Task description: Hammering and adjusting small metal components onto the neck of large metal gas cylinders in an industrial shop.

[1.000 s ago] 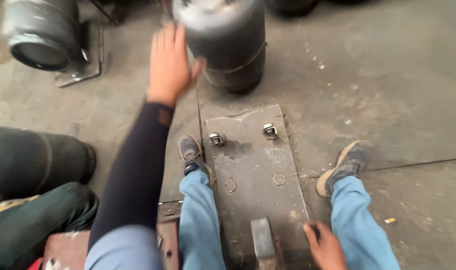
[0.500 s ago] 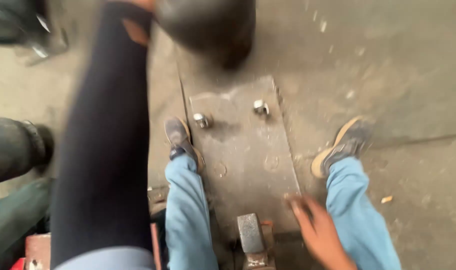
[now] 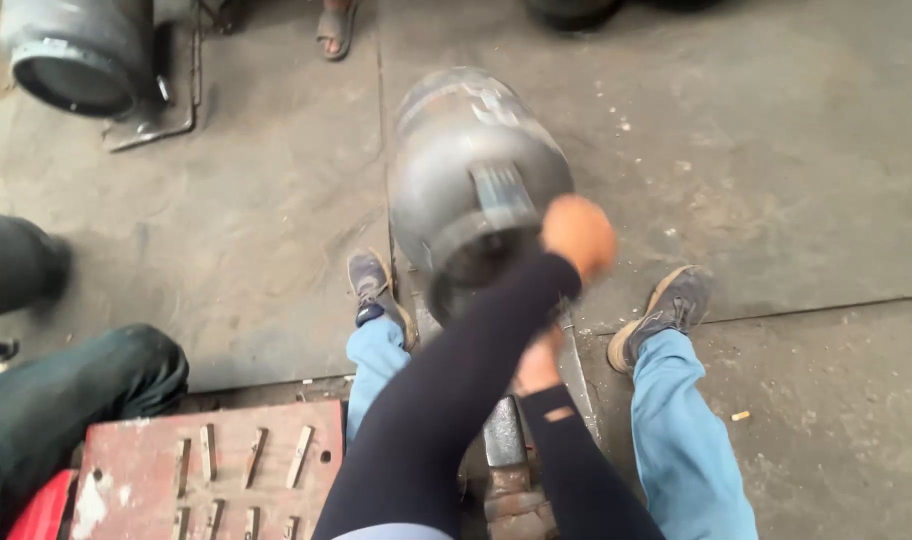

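A dark grey gas cylinder (image 3: 466,170) is tipped over toward me between my feet, its ringed end (image 3: 476,250) facing me. My left hand (image 3: 578,235), blurred, is closed at the right side of that ring, with the black-sleeved arm reaching across from the lower left. My right hand (image 3: 541,365) is just under the cylinder's near end, over the steel floor plate (image 3: 579,375). Its grip is hidden by my left arm. My shoes (image 3: 371,285) (image 3: 666,310) flank the cylinder.
A grey metal block-like tool (image 3: 504,450) stands between my knees. A red slotted metal tray (image 3: 216,460) lies at the lower left beside another person's dark-trousered leg (image 3: 66,400). Another cylinder (image 3: 76,50) lies at the top left; a sandalled foot (image 3: 336,25) is at the top.
The cylinder stood upright beyond the plate and now leans toward me over it. My left hand went to the ringed end; my right hand rose from the tool to beneath the cylinder.
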